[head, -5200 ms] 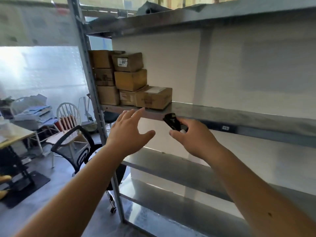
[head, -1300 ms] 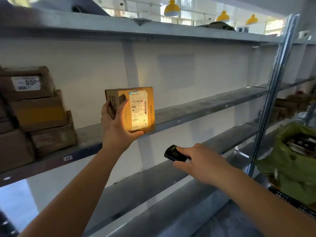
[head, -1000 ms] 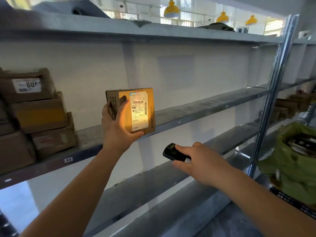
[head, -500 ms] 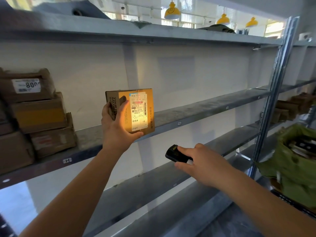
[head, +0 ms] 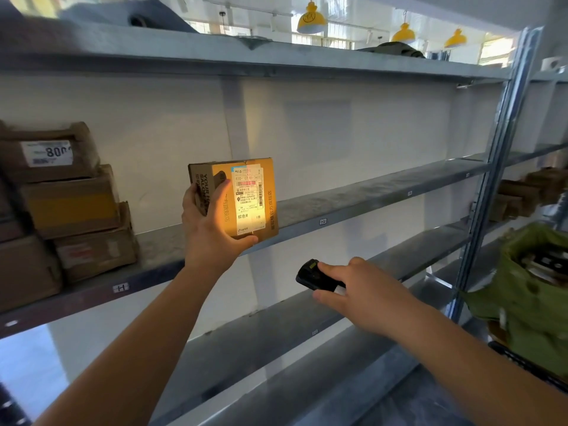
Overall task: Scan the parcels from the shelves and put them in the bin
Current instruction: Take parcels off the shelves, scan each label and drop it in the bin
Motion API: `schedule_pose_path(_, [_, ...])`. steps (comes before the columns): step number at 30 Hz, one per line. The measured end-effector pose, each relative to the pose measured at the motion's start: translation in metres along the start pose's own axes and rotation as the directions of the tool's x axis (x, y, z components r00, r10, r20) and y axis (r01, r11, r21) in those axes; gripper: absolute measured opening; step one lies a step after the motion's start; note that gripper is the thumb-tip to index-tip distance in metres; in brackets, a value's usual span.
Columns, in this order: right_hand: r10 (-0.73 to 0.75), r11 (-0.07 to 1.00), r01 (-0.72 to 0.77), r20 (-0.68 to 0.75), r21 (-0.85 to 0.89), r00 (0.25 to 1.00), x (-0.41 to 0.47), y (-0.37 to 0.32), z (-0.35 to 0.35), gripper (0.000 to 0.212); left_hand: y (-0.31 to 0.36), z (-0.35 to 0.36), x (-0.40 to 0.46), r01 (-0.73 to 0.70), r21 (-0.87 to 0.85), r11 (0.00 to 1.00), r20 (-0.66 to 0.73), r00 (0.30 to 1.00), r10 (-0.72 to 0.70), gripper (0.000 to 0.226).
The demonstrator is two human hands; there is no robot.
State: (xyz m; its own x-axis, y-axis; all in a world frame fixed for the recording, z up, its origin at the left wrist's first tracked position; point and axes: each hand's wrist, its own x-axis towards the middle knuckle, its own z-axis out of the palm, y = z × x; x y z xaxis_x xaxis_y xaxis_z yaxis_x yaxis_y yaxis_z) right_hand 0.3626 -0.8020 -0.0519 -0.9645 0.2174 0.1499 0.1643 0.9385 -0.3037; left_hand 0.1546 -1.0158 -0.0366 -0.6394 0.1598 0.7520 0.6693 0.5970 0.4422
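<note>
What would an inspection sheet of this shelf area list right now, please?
Surface: metal shelf, bare to the right of the held parcel.
Job's things: parcel held up, label lit; scanner aimed at it; green-lined bin at right.
Clutter: stacked boxes at left.
Hands: left hand grips parcel; right hand holds scanner.
Cables: nothing seen.
Surroundings: yellow lamps overhead.

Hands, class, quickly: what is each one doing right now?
Left hand: closed on the box, holding it up.
Right hand: closed on the scanner, aimed toward the box.
</note>
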Motion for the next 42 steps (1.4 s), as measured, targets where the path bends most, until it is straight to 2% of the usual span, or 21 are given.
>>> schedule_pose_path(7, [0.002,1.000,-0.002,0.017,0.012,1.000,0.000,0.004,0.002,0.068,0.000,0.001,0.001,0.013,-0.027,1.000,-0.019,1.000,-0.014,0.131])
schedule_pose_path(18, [0.030,0.999,-0.030,0.028,-0.022,0.999,0.007,0.010,0.007,0.067,0.003,0.002,0.003,0.011,0.036,0.999,-0.014,1.000,-0.011,0.130])
schedule_pose_path(23, [0.019,0.999,-0.018,0.030,-0.028,0.999,0.007,0.013,0.009,0.066,0.004,0.003,0.004,0.055,-0.026,0.998,0.012,0.998,-0.055,0.127])
schedule_pose_path(33, [0.019,1.000,-0.019,0.019,-0.014,1.000,0.008,0.014,0.016,0.059,0.006,0.003,0.002,0.086,-0.031,0.996,0.007,0.996,-0.086,0.125])
schedule_pose_path(42, [0.027,0.998,-0.027,0.003,0.048,1.000,0.005,0.014,0.017,0.065,0.018,0.001,-0.018,0.069,-0.201,0.977,0.073,0.996,-0.055,0.125])
